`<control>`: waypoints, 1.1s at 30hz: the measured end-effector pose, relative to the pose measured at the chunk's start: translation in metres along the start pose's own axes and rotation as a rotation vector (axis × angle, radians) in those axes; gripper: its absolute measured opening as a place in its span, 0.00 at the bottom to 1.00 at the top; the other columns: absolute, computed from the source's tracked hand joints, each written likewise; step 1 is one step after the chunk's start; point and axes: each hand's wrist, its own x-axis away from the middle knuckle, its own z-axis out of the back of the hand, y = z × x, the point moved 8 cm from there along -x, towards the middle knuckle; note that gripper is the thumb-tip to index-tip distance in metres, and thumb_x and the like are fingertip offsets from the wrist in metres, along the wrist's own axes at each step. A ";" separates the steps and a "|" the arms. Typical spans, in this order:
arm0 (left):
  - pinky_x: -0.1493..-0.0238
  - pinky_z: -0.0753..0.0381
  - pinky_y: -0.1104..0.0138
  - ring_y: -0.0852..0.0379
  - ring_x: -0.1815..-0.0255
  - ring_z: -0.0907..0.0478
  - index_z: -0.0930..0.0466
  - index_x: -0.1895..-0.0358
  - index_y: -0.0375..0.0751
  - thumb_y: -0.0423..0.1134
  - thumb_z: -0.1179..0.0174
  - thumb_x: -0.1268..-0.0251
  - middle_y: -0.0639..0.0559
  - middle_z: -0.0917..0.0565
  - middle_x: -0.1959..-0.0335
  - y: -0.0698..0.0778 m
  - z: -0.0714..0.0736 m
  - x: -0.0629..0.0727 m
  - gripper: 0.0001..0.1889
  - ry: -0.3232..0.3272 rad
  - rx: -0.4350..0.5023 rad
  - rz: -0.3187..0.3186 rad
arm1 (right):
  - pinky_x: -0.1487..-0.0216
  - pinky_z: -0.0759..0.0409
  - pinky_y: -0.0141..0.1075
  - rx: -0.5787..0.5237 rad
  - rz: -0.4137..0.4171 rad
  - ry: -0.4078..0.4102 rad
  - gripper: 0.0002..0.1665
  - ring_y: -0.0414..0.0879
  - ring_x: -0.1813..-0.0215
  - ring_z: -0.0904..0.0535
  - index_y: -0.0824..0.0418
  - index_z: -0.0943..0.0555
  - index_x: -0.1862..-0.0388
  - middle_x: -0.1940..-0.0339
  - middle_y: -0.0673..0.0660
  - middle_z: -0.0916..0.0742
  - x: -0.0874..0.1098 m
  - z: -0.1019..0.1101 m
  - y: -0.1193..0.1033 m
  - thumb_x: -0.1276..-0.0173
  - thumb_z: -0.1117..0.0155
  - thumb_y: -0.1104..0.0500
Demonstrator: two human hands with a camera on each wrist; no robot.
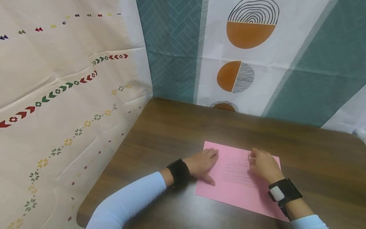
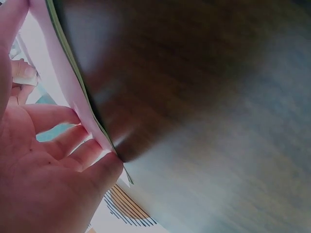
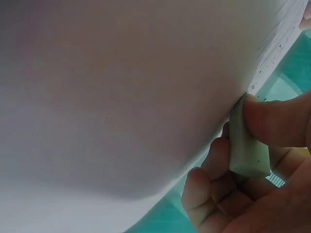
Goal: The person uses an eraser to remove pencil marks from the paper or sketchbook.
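A sheet of pink paper (image 1: 240, 194) lies on the wooden table, with rows of grey pencil-like lines across its middle. My left hand (image 1: 203, 163) rests flat on the sheet's left side, fingers spread toward the marks. In the left wrist view its fingertips (image 2: 111, 167) lie along the paper's edge. On the right part of the sheet, my right hand (image 1: 264, 167) pinches a small white eraser (image 3: 248, 150) between thumb and fingers. One end of the eraser meets the paper, where small dark specks show in the right wrist view.
The brown wooden table (image 1: 171, 127) extends around the paper. Behind it hangs a teal and white patterned cloth (image 1: 177, 47), and a cream cloth with small printed motifs (image 1: 57, 133) hangs along the left side. Black bands (image 1: 178, 171) circle both wrists.
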 end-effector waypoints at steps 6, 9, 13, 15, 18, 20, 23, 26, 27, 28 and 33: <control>0.23 0.50 0.65 0.45 0.23 0.44 0.41 0.24 0.31 0.73 0.37 0.44 0.38 0.41 0.23 0.002 0.001 -0.001 0.57 -0.002 -0.021 0.001 | 0.60 0.20 0.58 -0.006 0.005 0.010 0.14 0.62 0.62 0.18 0.67 0.22 0.59 0.68 0.63 0.16 0.001 0.000 0.001 0.41 0.28 0.64; 0.23 0.50 0.65 0.45 0.23 0.44 0.41 0.24 0.31 0.73 0.37 0.45 0.38 0.41 0.23 0.001 0.000 -0.002 0.57 -0.003 -0.018 0.005 | 0.61 0.20 0.58 -0.008 0.003 0.010 0.13 0.62 0.62 0.18 0.67 0.22 0.59 0.68 0.63 0.16 0.002 0.000 0.001 0.40 0.28 0.64; 0.23 0.50 0.65 0.46 0.22 0.44 0.41 0.24 0.31 0.73 0.36 0.45 0.38 0.41 0.23 0.001 0.001 -0.001 0.57 -0.010 -0.012 0.012 | 0.60 0.20 0.57 -0.013 0.000 0.010 0.13 0.61 0.63 0.18 0.67 0.22 0.60 0.68 0.63 0.16 0.002 0.000 0.002 0.40 0.28 0.64; 0.23 0.50 0.65 0.46 0.22 0.44 0.41 0.24 0.32 0.73 0.37 0.45 0.38 0.41 0.23 0.002 0.001 -0.001 0.57 -0.014 -0.015 0.013 | 0.59 0.20 0.58 -0.019 -0.002 0.011 0.13 0.62 0.62 0.18 0.67 0.22 0.59 0.68 0.63 0.16 0.003 0.000 0.001 0.40 0.28 0.65; 0.23 0.50 0.65 0.46 0.22 0.44 0.41 0.24 0.32 0.73 0.37 0.45 0.38 0.41 0.23 0.002 0.002 0.000 0.57 -0.018 -0.015 0.012 | 0.57 0.20 0.59 -0.024 -0.004 0.014 0.14 0.63 0.61 0.18 0.68 0.22 0.59 0.67 0.63 0.16 0.003 0.000 0.000 0.40 0.28 0.65; 0.23 0.50 0.65 0.46 0.22 0.44 0.41 0.24 0.32 0.73 0.37 0.45 0.38 0.40 0.23 0.003 0.002 0.000 0.57 -0.018 -0.017 0.010 | 0.57 0.20 0.59 -0.027 -0.004 0.012 0.13 0.63 0.61 0.18 0.68 0.22 0.60 0.67 0.63 0.16 0.003 0.000 0.000 0.40 0.28 0.66; 0.23 0.50 0.65 0.46 0.23 0.44 0.40 0.24 0.32 0.73 0.37 0.45 0.38 0.40 0.23 0.003 0.001 0.001 0.57 -0.014 -0.022 0.006 | 0.57 0.20 0.58 -0.029 -0.003 0.015 0.12 0.62 0.61 0.19 0.68 0.22 0.61 0.68 0.63 0.17 0.004 0.000 0.000 0.39 0.28 0.66; 0.23 0.50 0.65 0.46 0.22 0.44 0.40 0.24 0.32 0.73 0.37 0.45 0.38 0.40 0.23 0.004 0.001 0.001 0.57 -0.012 -0.022 0.005 | 0.58 0.21 0.58 -0.040 -0.005 0.016 0.11 0.62 0.62 0.19 0.68 0.21 0.61 0.67 0.63 0.16 0.005 -0.001 0.002 0.39 0.29 0.66; 0.23 0.50 0.65 0.46 0.22 0.44 0.40 0.24 0.32 0.73 0.37 0.45 0.39 0.40 0.23 0.004 0.001 0.001 0.57 -0.012 -0.023 0.006 | 0.58 0.21 0.58 -0.043 -0.006 0.016 0.10 0.61 0.62 0.19 0.67 0.21 0.61 0.67 0.63 0.16 0.005 -0.001 0.002 0.38 0.29 0.65; 0.23 0.50 0.65 0.46 0.22 0.44 0.41 0.24 0.32 0.73 0.37 0.45 0.39 0.40 0.23 0.004 0.001 0.001 0.57 -0.014 -0.021 0.007 | 0.58 0.21 0.58 -0.048 -0.006 0.013 0.10 0.62 0.62 0.19 0.67 0.21 0.61 0.67 0.63 0.16 0.005 -0.001 0.003 0.38 0.29 0.65; 0.23 0.50 0.65 0.46 0.22 0.44 0.41 0.24 0.32 0.73 0.37 0.45 0.38 0.41 0.23 0.003 0.002 0.001 0.57 -0.016 -0.014 0.007 | 0.58 0.21 0.57 -0.061 0.021 0.023 0.08 0.60 0.62 0.18 0.67 0.19 0.63 0.67 0.62 0.15 0.004 0.004 0.000 0.38 0.29 0.65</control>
